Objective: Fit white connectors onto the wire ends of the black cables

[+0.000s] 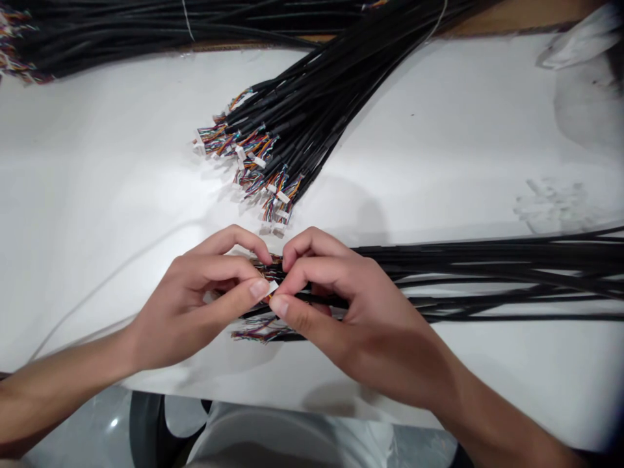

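Observation:
Between the fingertips of both hands is a small white connector [273, 286]. My left hand [205, 292] pinches it with thumb and forefinger from the left. From the right, the thumb and forefinger of my right hand [336, 292] close on thin coloured wires at the connector; the exact grip is partly hidden. Under and beside the hands lie black cables [487, 266] running off to the right. Their loose coloured wire ends [253, 331] show just below my fingers.
A thick bundle of black cables [322, 97] with white-connector ends lies behind the hands. Another tied bundle [121, 32] is along the back left. Several loose white connectors [550, 201] are scattered at the right. A clear plastic bag [580, 45] sits at the back right corner.

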Demonstrator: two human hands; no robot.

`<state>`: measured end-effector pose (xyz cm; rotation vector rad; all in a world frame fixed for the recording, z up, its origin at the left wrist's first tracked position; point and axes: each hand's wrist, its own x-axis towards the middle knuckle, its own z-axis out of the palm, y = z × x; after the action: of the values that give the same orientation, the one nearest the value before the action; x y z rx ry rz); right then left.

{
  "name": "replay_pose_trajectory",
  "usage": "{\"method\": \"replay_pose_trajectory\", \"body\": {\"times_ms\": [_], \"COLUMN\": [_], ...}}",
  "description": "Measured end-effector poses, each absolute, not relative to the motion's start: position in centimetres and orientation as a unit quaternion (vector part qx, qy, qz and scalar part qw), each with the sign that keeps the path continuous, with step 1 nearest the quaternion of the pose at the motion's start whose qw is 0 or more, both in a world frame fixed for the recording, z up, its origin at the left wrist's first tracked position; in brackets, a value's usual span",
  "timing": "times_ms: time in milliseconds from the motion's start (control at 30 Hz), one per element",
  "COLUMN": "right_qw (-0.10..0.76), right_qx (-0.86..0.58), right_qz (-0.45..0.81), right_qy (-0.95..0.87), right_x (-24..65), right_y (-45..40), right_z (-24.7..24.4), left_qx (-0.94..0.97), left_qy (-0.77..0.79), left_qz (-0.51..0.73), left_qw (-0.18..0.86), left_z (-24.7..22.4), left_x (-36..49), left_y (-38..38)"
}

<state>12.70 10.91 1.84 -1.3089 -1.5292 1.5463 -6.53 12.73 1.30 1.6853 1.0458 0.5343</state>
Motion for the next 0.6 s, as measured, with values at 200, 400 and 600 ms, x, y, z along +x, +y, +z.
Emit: {"method": "replay_pose_trajectory", "body": {"times_ms": [200, 400, 600], "right_qw": [0.299, 0.28, 0.261], "right_qx": [-0.487, -0.491, -0.495], "right_qz": [0.582, 0.59, 0.589], "right_qy": [-0.579, -0.576, -0.583], "right_x": [12.83, 12.68, 12.59], "right_y": [10.73, 10.59, 10.55], "right_z": [1.56, 1.56, 1.74], "left_qx": [0.732, 0.746, 0.728], "left_qy": [0.425, 0.39, 0.372], "left_qz": [0.229, 0.266, 0.289], "left_qw": [0.482, 0.469, 0.498], "left_z": [1.23, 0.8, 0.58], "left_x": [-6.45, -6.61, -6.51], "left_y": [12.42, 12.21, 12.09]}}
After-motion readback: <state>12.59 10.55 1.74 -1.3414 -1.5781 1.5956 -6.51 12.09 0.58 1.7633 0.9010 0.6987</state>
